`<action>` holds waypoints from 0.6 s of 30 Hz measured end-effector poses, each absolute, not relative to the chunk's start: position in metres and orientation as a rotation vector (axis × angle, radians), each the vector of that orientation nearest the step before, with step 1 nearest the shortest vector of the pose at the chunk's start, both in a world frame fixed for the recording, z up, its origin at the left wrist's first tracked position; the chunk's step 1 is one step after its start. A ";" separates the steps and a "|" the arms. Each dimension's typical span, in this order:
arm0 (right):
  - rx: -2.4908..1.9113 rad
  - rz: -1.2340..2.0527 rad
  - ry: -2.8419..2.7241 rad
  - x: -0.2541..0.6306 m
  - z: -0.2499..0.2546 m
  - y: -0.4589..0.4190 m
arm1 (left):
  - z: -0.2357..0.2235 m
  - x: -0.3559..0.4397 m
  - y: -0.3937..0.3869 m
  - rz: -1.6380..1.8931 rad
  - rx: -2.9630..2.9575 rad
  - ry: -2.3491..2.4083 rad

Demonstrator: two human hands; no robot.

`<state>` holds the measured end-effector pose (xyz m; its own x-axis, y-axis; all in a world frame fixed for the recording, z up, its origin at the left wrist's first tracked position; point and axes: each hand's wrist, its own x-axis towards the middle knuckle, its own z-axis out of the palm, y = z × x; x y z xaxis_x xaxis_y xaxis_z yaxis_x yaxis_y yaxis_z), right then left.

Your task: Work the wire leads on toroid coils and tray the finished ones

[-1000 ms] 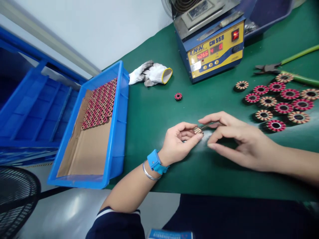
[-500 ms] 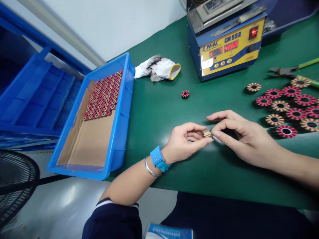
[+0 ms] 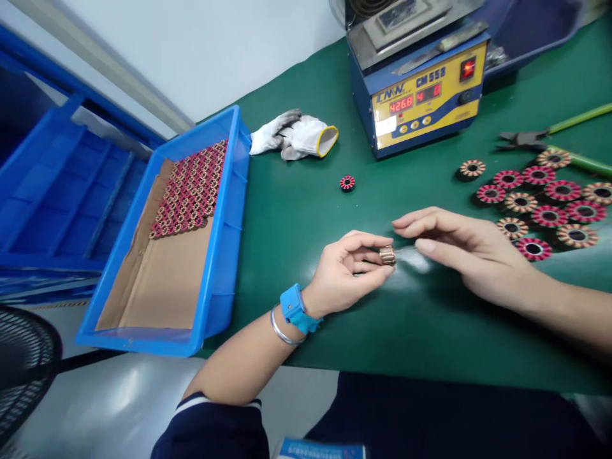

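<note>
My left hand pinches a small copper-wound motor stator between thumb and fingertips, just above the green table. It wears a blue wrist strap and a silver bangle. To the right of the stator is my right hand, thumb and fingers curled toward each other. A thin pale strand or strip runs from the stator's right side to the right thumb; its kind is too blurred to tell. Beyond the hands a single red-and-copper stator stands on the table.
Several stators stand grouped at right, near green-handled cutters. A yellow-fronted solder pot unit with a knife on top stands at the back. White gloves lie beside a blue bin holding rows of stators on cardboard.
My right hand has drawn back to the right from the stator, widening the gap between the hands. The left hand still holds the stator. The whole view has shifted slightly.
</note>
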<state>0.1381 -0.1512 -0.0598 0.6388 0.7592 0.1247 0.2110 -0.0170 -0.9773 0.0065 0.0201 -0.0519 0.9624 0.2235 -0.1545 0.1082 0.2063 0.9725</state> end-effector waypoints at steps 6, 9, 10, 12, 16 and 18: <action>-1.558 0.496 -0.994 0.133 -0.057 -0.146 | -0.055 0.009 0.019 0.152 1.415 0.216; -1.550 0.498 -0.994 0.132 -0.057 -0.145 | -0.057 0.010 0.019 0.196 1.466 0.204; -1.549 0.499 -0.994 0.133 -0.056 -0.145 | -0.057 0.010 0.019 0.200 1.469 0.200; -1.548 0.506 -0.991 0.133 -0.056 -0.145 | -0.058 0.010 0.019 0.191 1.456 0.210; -1.551 0.535 -0.959 0.135 -0.058 -0.146 | -0.057 0.007 0.018 0.162 1.423 0.267; -1.557 0.538 -0.934 0.135 -0.059 -0.147 | -0.057 0.007 0.018 0.187 1.433 0.262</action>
